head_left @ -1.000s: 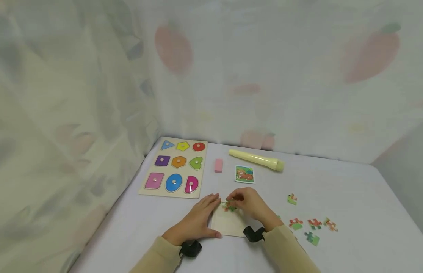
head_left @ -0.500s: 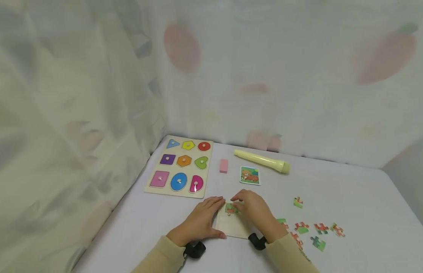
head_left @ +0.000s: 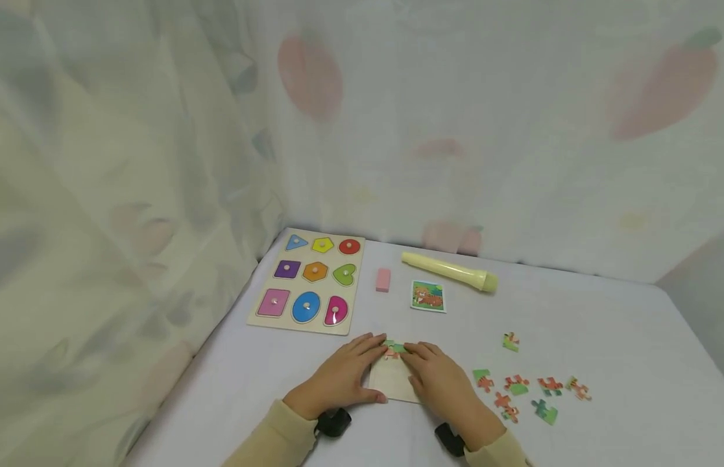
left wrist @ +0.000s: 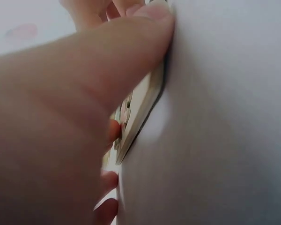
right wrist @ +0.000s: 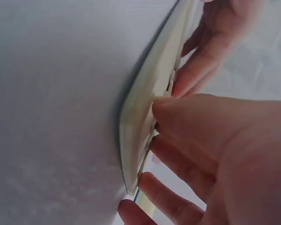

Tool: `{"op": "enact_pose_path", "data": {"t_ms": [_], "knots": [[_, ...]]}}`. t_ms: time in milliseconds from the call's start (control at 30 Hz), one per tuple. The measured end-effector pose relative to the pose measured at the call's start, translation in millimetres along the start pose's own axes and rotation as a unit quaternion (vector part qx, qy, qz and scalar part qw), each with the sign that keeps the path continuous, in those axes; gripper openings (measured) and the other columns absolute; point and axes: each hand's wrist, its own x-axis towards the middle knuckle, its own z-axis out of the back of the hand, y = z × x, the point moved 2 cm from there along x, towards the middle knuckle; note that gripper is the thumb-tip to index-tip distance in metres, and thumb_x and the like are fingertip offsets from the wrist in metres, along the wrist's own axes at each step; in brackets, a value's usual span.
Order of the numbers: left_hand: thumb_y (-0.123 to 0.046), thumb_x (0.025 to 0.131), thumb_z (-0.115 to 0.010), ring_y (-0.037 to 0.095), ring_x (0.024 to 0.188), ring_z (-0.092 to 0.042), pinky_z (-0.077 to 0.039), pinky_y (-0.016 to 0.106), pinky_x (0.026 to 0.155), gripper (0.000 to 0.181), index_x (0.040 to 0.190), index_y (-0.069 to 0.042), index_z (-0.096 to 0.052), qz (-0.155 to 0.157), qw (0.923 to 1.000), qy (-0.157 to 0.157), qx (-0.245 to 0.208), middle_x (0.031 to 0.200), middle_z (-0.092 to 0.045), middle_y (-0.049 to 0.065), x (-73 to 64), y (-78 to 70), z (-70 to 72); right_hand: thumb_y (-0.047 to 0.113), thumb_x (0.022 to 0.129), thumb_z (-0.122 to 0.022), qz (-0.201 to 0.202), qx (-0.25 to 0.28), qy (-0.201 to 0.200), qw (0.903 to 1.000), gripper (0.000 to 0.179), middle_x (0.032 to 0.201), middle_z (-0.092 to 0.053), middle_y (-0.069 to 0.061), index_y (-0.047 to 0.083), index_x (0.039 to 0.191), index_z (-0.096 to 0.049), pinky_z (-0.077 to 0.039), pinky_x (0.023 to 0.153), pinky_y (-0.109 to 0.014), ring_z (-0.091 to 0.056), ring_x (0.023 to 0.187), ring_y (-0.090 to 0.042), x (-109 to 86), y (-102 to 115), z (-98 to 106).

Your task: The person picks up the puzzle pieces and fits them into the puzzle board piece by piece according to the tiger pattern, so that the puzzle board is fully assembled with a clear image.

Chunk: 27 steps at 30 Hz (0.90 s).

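A small square wooden puzzle board lies on the white table, with joined green and orange jigsaw pieces at its far side. My left hand rests along the board's left side, thumb at the near corner and straight fingers reaching the far left corner. My right hand lies over the right side, fingertips on the pieces. In the right wrist view its thumb touches the board's face, and other fingers reach the pieces and far edge. Both hands partly hide the board.
Several loose jigsaw pieces lie to the right. Behind the board are a picture card, a pink eraser-like block and a pale yellow tube. A shape-knob board lies back left. Printed cloth hangs behind.
My right hand has gone from pinching a jigsaw piece over the board's far side to pressing with extended fingers. My left hand has stayed at the board. The head view has shifted slightly.
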Motion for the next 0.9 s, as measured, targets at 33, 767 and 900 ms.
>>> {"op": "enact_pose_path", "data": {"t_ms": [33, 767, 900], "knots": [[-0.063, 0.085, -0.079, 0.026, 0.156, -0.027, -0.03, 0.051, 0.123, 0.095, 0.16, -0.016, -0.046, -0.002, 1.0, 0.002, 0.0, 0.169, -0.033, -0.003, -0.1, -0.5, 0.4, 0.018, 0.093, -0.082, 0.005, -0.005, -0.003, 1.0, 0.046, 0.146, -0.06, -0.008, 0.006, 0.136, -0.069, -0.051, 0.107, -0.049, -0.054, 0.134, -0.032, -0.7, -0.1, -0.1], [-0.061, 0.09, -0.076, 0.025, 0.155, -0.03, -0.032, 0.049, 0.122, 0.085, 0.158, -0.02, -0.047, -0.018, 0.9994, 0.003, 0.03, 0.166, -0.037, -0.004, -0.9, -4.1, 0.9, 0.005, 0.095, -0.075, -0.023, 0.033, -0.053, 0.9978, 0.03, 0.138, -0.065, -0.013, -0.004, 0.124, -0.074, -0.049, 0.109, -0.045, -0.059, 0.13, -0.031, -1.9, 1.1, 2.5], [-0.061, 0.091, -0.074, 0.027, 0.154, -0.032, -0.034, 0.051, 0.121, 0.081, 0.157, -0.022, -0.049, -0.03, 0.9989, -0.002, 0.036, 0.166, -0.039, -0.004, -1.0, -2.9, 1.1, 0.005, 0.095, -0.076, -0.021, 0.037, -0.062, 0.9972, 0.029, 0.137, -0.065, -0.012, -0.002, 0.123, -0.074, -0.051, 0.106, -0.045, -0.059, 0.13, -0.03, -2.3, 0.7, 2.4]]}}
